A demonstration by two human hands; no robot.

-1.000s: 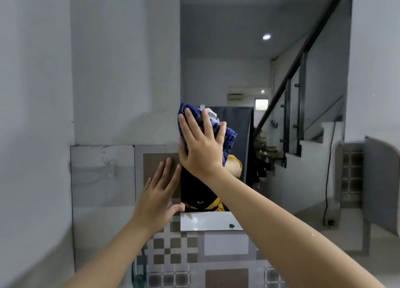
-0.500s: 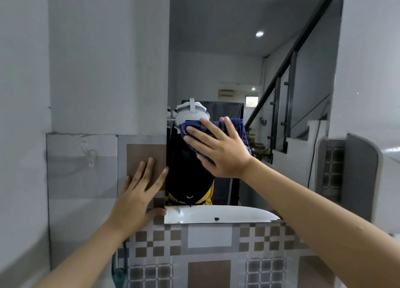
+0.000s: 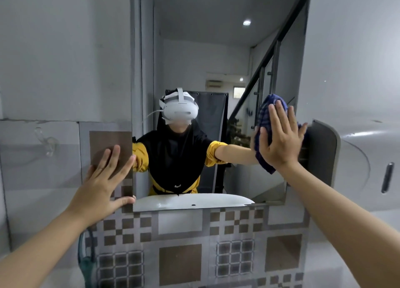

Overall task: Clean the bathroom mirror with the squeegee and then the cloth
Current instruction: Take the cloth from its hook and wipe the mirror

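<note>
Flatly, right hand point(image 3: 279, 138) presses cloth point(image 3: 263, 136) near mirror point(image 3: 216, 50) right edge.

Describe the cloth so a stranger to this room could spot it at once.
Find the tall mirror set in the grey wall above the patterned tiles. At the mirror's right edge, the right hand presses a cloth flat against the glass. It is dark blue with a faint check, the only fabric on the mirror.
</note>
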